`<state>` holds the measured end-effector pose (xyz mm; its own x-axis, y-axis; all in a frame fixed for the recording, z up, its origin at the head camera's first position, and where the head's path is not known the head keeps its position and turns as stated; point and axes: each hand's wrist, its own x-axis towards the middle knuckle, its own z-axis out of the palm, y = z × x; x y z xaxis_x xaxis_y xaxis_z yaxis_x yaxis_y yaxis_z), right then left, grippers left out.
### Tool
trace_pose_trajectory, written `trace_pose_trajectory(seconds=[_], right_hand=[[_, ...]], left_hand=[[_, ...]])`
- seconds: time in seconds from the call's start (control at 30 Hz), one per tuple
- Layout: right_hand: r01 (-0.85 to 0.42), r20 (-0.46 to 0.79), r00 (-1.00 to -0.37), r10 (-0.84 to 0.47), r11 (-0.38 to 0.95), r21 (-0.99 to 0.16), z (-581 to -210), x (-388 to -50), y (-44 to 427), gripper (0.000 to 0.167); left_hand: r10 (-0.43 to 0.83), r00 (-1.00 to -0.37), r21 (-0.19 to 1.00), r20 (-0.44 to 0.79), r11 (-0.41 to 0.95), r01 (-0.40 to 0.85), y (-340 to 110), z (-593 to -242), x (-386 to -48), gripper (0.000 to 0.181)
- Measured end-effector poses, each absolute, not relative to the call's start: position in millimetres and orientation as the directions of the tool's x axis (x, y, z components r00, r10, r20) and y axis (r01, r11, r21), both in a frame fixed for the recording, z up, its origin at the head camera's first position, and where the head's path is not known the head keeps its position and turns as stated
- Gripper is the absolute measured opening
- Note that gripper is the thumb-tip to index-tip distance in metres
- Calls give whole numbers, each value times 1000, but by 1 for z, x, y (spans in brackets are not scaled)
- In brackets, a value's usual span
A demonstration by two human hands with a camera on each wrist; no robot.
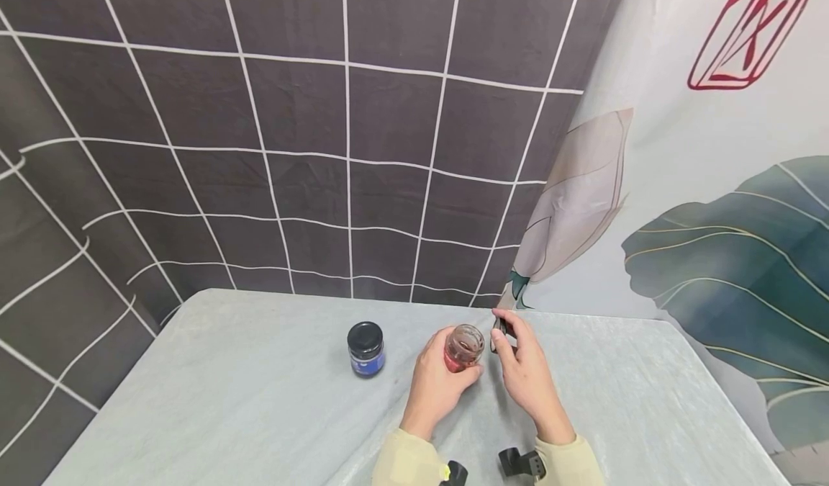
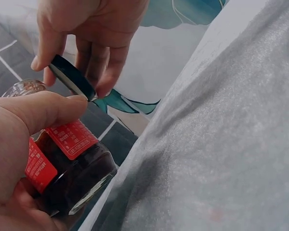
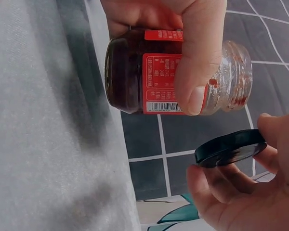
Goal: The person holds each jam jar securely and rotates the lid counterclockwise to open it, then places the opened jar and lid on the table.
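Note:
A glass jar (image 1: pixel 463 348) with a red label and dark contents is gripped in my left hand (image 1: pixel 440 378), the thumb lying across the label. Its mouth is uncovered, and reddish bits cling inside the clear neck, as the right wrist view shows. My right hand (image 1: pixel 527 374) pinches a black lid (image 3: pixel 230 147) by its edge between thumb and fingers. In the left wrist view the lid (image 2: pixel 72 78) is held tilted near the jar's neck. A gap separates lid and jar in the right wrist view.
A second jar (image 1: pixel 365 349), black-capped with a blue label, stands upright on the cloth-covered table (image 1: pixel 259 385) to the left of my hands. Behind the table hang a dark grid-patterned curtain (image 1: pixel 304 111) and, at right, a pale leaf-print one (image 1: pixel 660 140).

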<state>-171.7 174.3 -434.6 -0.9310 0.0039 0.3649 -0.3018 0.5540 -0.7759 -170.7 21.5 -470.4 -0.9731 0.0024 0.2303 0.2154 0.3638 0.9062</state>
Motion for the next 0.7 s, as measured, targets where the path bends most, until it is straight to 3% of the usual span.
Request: trace_pose_trajectory(seconds=[0.7], right_hand=[[-215,261,-965,-8,592,-777,-442,-174,170,36]], left_hand=[[-2,-971,886,240,410,218,21,-472,-171,62]])
